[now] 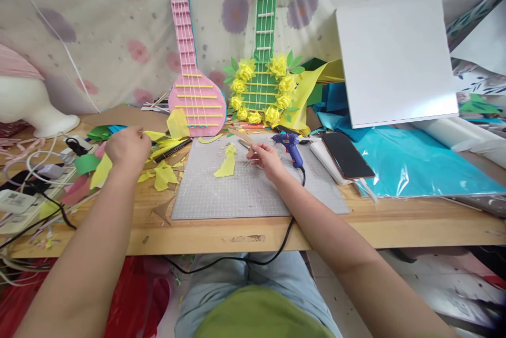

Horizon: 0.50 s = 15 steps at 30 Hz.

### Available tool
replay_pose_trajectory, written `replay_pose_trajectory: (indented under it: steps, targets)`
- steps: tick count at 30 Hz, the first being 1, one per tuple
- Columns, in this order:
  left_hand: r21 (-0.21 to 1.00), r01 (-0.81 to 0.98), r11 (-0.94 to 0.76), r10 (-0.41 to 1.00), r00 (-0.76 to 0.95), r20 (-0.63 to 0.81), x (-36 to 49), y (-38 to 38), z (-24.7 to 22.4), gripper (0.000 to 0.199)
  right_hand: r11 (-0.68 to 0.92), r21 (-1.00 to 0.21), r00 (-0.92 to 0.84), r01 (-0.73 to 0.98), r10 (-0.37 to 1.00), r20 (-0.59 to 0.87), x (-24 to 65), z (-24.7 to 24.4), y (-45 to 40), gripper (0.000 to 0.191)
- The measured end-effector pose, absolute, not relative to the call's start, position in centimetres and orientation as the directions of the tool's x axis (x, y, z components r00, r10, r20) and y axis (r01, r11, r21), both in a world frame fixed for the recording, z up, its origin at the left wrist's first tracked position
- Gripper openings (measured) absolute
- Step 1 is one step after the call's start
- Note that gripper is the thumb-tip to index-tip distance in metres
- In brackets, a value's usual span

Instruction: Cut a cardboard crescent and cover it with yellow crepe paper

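My left hand is closed over the paper scraps at the left, fingertips curled down and partly hidden. Whether anything is in it cannot be seen. My right hand is closed above the grey cutting mat, its fingers around what looks like a pair of scissors with the tip pointing left and away. A torn piece of yellow crepe paper lies on the mat to the left of that hand. To its right rests a blue glue gun, with its black cord running off the table's front edge.
A pink paper guitar and a green one with yellow flowers stand at the back. A phone, blue wrapped sheets and a white panel are right. Yellow scraps, a black marker and cables lie left.
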<state>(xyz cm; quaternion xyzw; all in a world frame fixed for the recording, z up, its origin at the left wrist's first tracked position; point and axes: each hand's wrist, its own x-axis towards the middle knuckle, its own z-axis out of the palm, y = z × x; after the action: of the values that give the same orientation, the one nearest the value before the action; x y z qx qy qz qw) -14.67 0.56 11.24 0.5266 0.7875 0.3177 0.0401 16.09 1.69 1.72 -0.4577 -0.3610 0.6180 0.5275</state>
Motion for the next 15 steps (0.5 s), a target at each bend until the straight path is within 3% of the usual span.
replay_pose_trajectory:
  steps: [3,8,11,15]
  targets:
    - [0.29,0.92,0.264,0.838,-0.367,0.403,-10.2,0.1,11.6,0.042,-0.179,-0.901,-0.043,-0.396,0.983,-0.176,16.2,2.0,1.6,0.012]
    - [0.129,0.986,0.102,0.966,-0.129,0.225,-1.7,-1.2,7.4,0.032,-0.155,-0.852,-0.028,-0.5,0.986,-0.163,16.5,2.1,1.9,0.012]
    - [0.17,0.985,-0.016,0.991,-0.006,0.13,1.9,-1.9,4.8,0.033,-0.119,-0.832,0.027,-0.543,0.987,-0.159,16.9,1.9,2.3,0.01]
    - [0.385,0.916,-0.113,0.993,0.09,0.077,3.7,-2.2,3.5,0.039,-0.104,-0.82,0.061,-0.563,0.984,-0.167,17.2,1.7,2.7,0.013]
